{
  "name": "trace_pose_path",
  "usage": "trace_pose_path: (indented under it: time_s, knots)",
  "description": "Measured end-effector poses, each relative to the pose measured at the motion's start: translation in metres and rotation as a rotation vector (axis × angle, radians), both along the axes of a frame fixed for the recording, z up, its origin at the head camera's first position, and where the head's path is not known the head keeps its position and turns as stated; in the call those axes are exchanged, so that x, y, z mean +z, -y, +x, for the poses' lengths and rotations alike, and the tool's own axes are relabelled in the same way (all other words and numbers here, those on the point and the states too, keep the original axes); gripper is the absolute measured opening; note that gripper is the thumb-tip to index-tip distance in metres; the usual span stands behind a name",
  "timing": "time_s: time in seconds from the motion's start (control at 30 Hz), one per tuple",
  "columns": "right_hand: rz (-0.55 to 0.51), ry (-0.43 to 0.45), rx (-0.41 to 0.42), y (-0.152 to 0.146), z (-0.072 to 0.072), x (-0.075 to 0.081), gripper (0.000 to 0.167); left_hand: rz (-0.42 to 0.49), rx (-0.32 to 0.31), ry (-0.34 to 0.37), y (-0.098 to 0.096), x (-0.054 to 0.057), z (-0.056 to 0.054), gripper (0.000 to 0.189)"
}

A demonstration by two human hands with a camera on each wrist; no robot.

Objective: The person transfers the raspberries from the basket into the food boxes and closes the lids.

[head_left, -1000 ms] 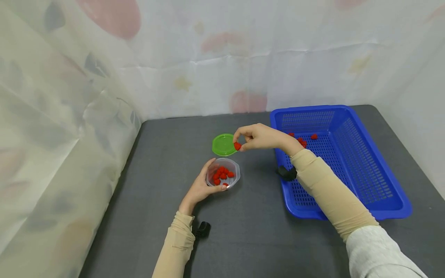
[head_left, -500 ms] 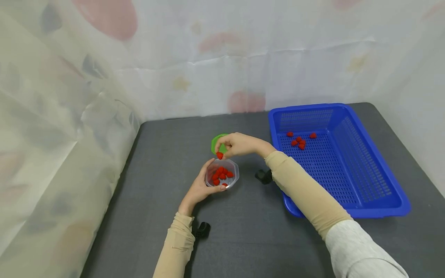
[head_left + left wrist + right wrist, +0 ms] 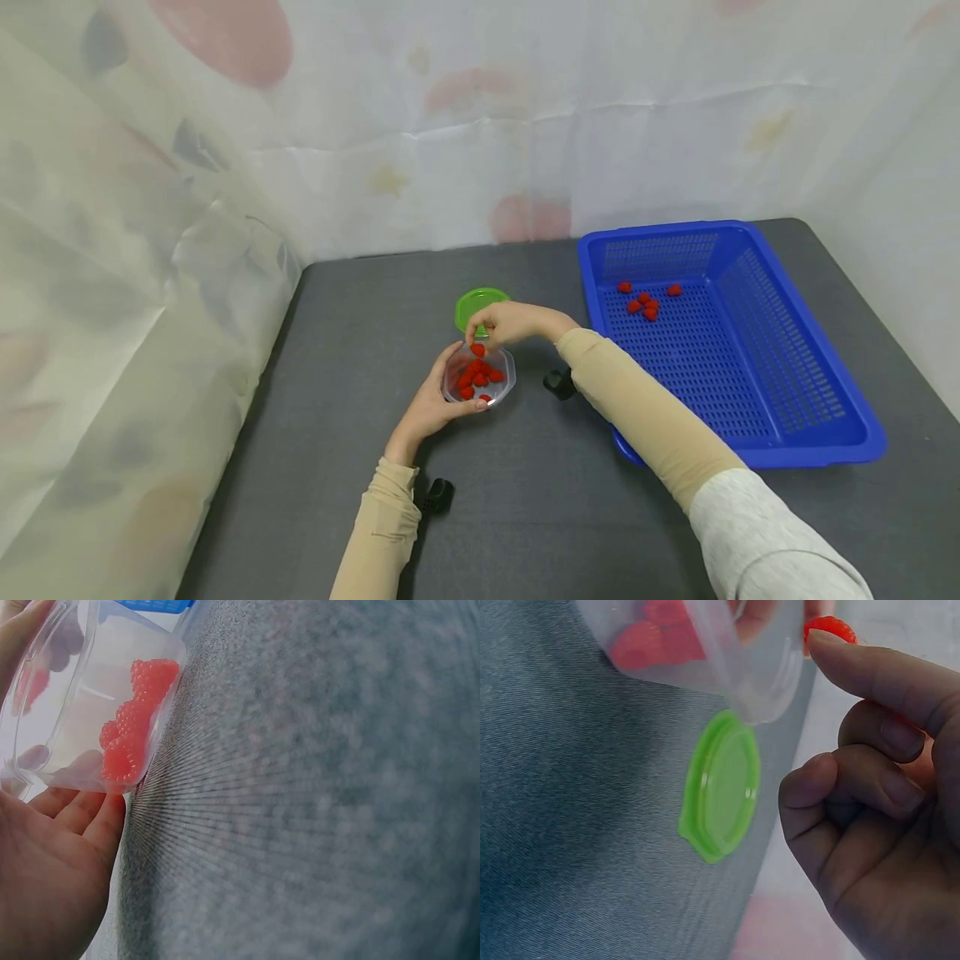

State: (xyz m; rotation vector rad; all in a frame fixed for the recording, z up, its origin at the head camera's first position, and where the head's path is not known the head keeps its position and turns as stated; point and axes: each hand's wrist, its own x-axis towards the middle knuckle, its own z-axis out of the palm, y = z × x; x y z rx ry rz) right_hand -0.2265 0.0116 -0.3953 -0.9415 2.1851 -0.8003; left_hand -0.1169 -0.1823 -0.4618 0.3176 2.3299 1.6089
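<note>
A clear plastic tub (image 3: 504,392) stands on the dark table with several raspberries (image 3: 480,379) in it. My left hand (image 3: 431,412) grips the tub from the left, thumb at its near side and fingers round the far side. Over the tub's far rim, my right hand (image 3: 510,323) pinches one raspberry (image 3: 832,630) between thumb and finger; the other fingers are curled in. The left wrist view shows raspberries (image 3: 131,720) lying on the tub's floor. Just behind the tub lies a green lid (image 3: 724,787), partly covered by the right hand in the head view.
A blue perforated basket (image 3: 750,358) stands on the right of the table, with several raspberries (image 3: 643,306) near its far left corner. A patterned curtain (image 3: 420,183) hangs behind and to the left. A black wrist camera (image 3: 558,384) hangs under the right sleeve.
My right hand has moved left and toward me, carrying the pinched raspberry from beside the green lid to over the tub. My left hand and the tub have stayed in place.
</note>
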Motion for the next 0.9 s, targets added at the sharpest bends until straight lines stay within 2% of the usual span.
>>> trace_pose_path:
  time_s: [0.37, 0.7, 0.83, 0.9]
  knots:
    - [0.103, 0.023, 0.013, 0.002, 0.0, -0.01, 0.028, -0.001, 0.002, 0.001, 0.002, -0.004, -0.002, 0.097]
    - [0.171, -0.018, 0.004, 0.004, 0.0, -0.016, 0.028, -0.017, 0.006, -0.008, 0.001, -0.002, -0.001, 0.096]
    - [0.169, -0.012, 0.003, 0.003, 0.001, -0.015, 0.028, -0.009, 0.004, -0.013, 0.002, -0.004, -0.002, 0.096]
    - [0.168, -0.009, 0.004, 0.003, 0.001, -0.014, 0.028, -0.009, 0.008, -0.007, 0.003, -0.01, -0.004, 0.097]
